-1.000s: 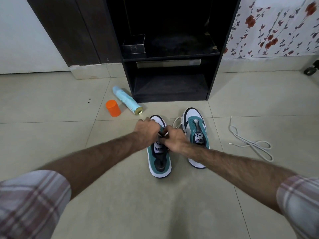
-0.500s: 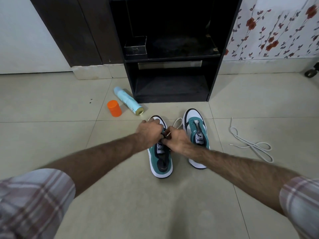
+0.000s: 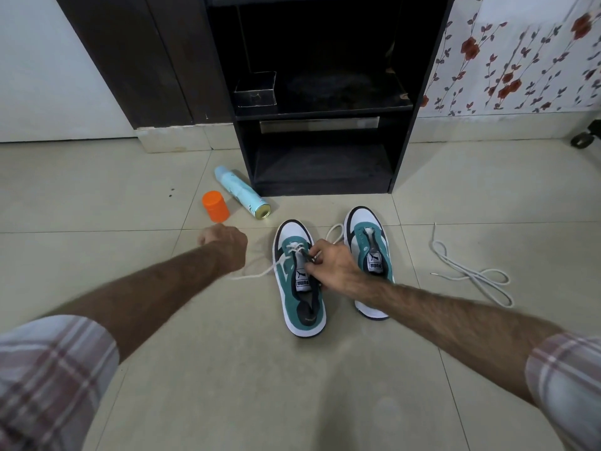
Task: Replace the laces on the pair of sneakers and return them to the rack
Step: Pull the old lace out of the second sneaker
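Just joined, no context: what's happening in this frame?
A person is lacing the left sneaker on the tiled floor. The left hand pulls the white lace out to the side; the right hand pinches at the eyelets. Only the front eyelets look threaded. The right sneaker has no lace, and a spare lace lies loose beside it. The dark rack holds neither sneaker.

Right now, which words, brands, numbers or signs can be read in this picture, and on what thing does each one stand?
"PUMA", upside down in this view, on the tongue label of the left sneaker.
"PUMA", also upside down, on the tongue label of the right sneaker.
Print on the spray can: too small to read.
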